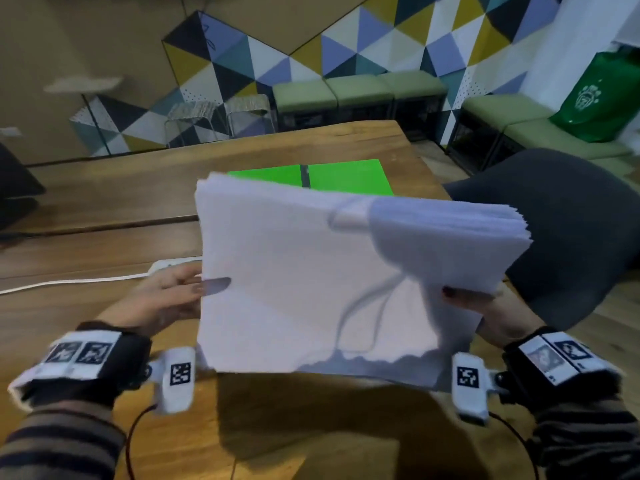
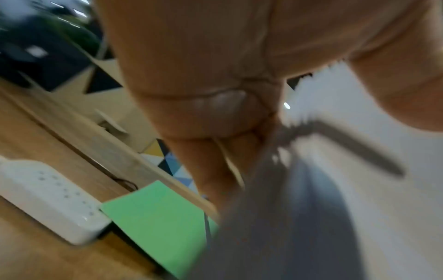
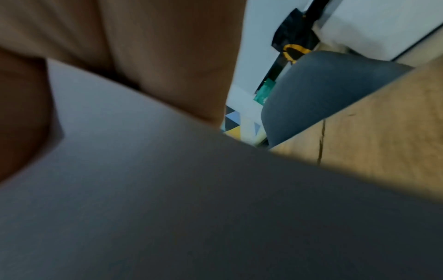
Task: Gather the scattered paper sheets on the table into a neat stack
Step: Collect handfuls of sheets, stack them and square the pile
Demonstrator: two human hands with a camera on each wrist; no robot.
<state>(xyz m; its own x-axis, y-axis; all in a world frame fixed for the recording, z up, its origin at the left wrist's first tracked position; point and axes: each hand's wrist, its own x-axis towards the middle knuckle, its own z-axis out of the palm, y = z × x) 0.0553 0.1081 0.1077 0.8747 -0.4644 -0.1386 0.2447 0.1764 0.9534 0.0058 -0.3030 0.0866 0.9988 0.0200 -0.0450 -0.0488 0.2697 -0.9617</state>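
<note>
Thick stack of white paper sheets (image 1: 311,278), lifted off the brown wooden table (image 1: 104,202) and tilted between both hands. The left hand (image 1: 166,299) grips the stack's left edge, thumb on the top sheet. The right hand (image 1: 485,310) grips the near right corner, thumb on top; its fingers beneath are hidden. A stack this thick is probably fairly heavy, limp across its span and slippery between sheets, so opposite edges with support from below look the safest hold. Edges are ragged: sheets are staggered at the right side beyond the right hand and wavy along the near edge between the wrists. A flat green folder (image 1: 311,176) lies on the table beyond both hands.
</note>
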